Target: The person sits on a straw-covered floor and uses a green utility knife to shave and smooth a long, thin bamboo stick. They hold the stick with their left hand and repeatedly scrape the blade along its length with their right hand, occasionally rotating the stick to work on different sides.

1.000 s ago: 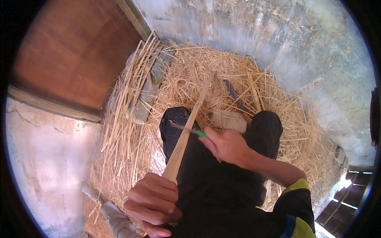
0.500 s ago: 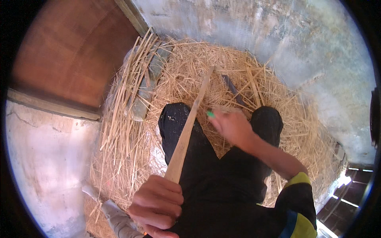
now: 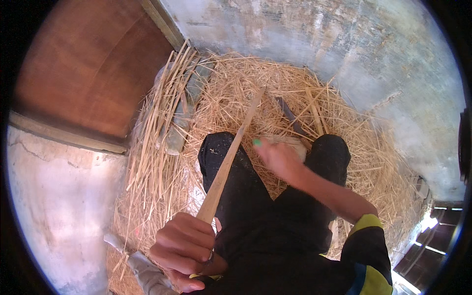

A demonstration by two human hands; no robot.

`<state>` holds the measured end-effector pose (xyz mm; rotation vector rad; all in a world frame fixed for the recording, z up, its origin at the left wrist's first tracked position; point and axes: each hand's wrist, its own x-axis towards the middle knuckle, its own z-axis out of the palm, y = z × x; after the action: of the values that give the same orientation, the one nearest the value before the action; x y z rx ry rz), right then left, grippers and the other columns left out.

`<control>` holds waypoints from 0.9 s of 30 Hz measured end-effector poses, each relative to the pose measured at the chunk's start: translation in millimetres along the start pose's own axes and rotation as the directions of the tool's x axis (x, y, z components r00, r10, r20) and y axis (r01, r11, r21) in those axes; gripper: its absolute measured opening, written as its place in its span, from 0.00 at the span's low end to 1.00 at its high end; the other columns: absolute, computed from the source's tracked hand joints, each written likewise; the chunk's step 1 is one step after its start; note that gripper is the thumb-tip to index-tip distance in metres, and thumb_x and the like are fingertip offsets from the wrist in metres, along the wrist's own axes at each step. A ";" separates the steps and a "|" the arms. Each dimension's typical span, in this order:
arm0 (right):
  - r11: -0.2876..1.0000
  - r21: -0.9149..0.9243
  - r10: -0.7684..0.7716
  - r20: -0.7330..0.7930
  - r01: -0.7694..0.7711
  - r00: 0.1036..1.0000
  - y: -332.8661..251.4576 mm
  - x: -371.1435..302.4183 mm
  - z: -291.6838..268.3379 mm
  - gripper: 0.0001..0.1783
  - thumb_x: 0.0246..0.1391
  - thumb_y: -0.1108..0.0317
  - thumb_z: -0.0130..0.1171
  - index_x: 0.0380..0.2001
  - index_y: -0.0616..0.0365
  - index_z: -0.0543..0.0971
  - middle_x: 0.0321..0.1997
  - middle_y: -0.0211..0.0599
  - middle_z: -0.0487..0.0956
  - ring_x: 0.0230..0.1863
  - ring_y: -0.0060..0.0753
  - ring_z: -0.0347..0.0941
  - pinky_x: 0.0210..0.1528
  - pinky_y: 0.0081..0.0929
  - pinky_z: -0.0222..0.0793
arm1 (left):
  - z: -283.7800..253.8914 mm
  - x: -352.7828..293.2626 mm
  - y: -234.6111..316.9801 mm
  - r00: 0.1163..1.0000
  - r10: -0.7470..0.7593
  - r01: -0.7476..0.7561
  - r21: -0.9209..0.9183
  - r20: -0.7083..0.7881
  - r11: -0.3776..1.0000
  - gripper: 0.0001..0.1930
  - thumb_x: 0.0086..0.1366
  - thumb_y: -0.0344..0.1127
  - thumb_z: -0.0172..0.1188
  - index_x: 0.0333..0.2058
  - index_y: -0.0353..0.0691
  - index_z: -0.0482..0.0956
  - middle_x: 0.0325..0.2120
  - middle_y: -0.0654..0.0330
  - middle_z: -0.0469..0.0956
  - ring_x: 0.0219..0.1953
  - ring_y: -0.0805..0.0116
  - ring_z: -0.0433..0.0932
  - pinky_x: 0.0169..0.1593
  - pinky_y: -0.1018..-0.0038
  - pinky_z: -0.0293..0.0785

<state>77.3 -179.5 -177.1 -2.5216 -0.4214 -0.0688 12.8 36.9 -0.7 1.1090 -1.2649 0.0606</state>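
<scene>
My left hand (image 3: pixel 184 243) is shut around the near end of a long pale wooden strip (image 3: pixel 231 157). The strip runs up across my left knee, and its far tip reaches the straw (image 3: pixel 231 93). My right hand (image 3: pixel 278 157) hovers blurred between my knees, to the right of the strip and apart from it. Its fingers are closed on a small green-ended tool (image 3: pixel 256 142), of which only the green tip shows. I sit on the straw in black trousers (image 3: pixel 260 216).
A bundle of long pale stalks (image 3: pixel 157 132) lies at the left of the pile. A dark narrow blade-like thing (image 3: pixel 290 115) rests on the straw beyond a whitish lump (image 3: pixel 295 142). A brown wooden door (image 3: pixel 88 73) and grey concrete wall (image 3: pixel 344 59) enclose the spot.
My right hand has lifted the green-ended tool off the strip and moved up and to the right. My left hand has kept its grip on the strip.
</scene>
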 end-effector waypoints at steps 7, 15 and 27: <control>0.977 0.146 -0.164 0.053 0.155 0.985 -24.6 -5.6 -20.6 0.15 0.62 0.55 0.49 0.35 0.58 0.70 0.13 0.49 0.73 0.17 0.55 0.74 0.18 0.48 0.68 | 3.1 2.9 -0.1 1.000 -0.009 0.009 -0.015 -0.024 1.000 0.23 0.59 0.34 0.57 0.07 0.39 0.62 0.05 0.62 0.61 0.04 0.72 0.57 0.11 0.75 0.52; 0.966 0.193 -0.180 0.014 0.174 0.984 -58.0 -8.2 -46.3 0.15 0.61 0.56 0.52 0.33 0.57 0.70 0.13 0.48 0.72 0.17 0.54 0.74 0.18 0.46 0.69 | 4.3 -3.3 10.4 0.989 0.016 -0.011 0.033 -0.150 0.999 0.20 0.59 0.30 0.55 0.09 0.38 0.63 0.06 0.63 0.60 0.05 0.71 0.57 0.12 0.74 0.49; 0.976 0.088 -0.204 0.031 0.200 0.979 -64.0 -22.3 -47.5 0.14 0.60 0.56 0.54 0.32 0.57 0.70 0.13 0.45 0.73 0.17 0.52 0.74 0.17 0.46 0.69 | 5.3 4.1 5.5 0.995 0.008 -0.003 0.042 -0.099 0.999 0.20 0.61 0.32 0.54 0.10 0.38 0.64 0.06 0.63 0.62 0.05 0.71 0.57 0.11 0.73 0.52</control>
<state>38.1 -161.7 -106.4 -2.3934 -0.6823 -0.0777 7.3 34.0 5.4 1.1247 -1.1826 0.1448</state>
